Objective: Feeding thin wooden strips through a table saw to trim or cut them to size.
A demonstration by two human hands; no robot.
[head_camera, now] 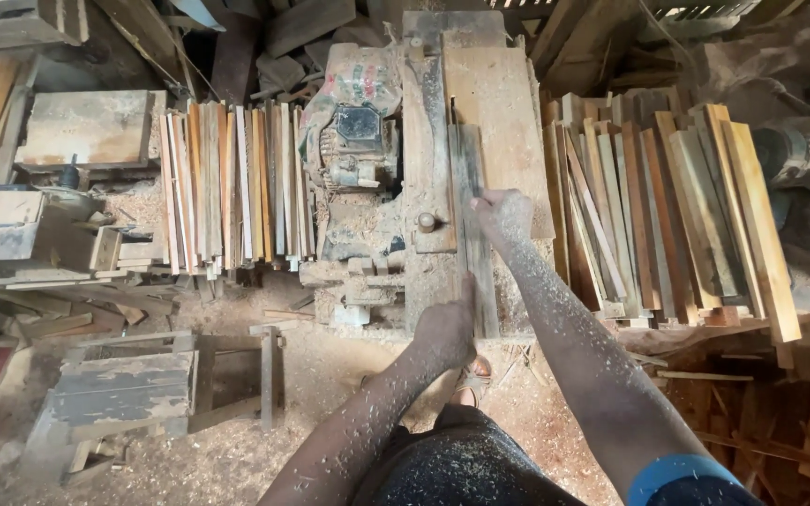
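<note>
1. Although the head view shows both arms, the fingers of the left hand are hidden behind its knuckles; it is closed over the near end of a narrow wooden strip, at the near edge of the saw bench.
2. The right hand presses flat on the same strip further along, fingers curled down onto the wood; whether they wrap its edge is hard to tell.
3. The strip lies lengthwise on the bench top, beside a round knob.
4. A motor sits at the bench's left side, partly under a printed sack.
5. Stacks of slats stand left, more planks right, cut off by shadow.
6. Sawdust covers the floor; a grey wooden stool stands nearby.
</note>
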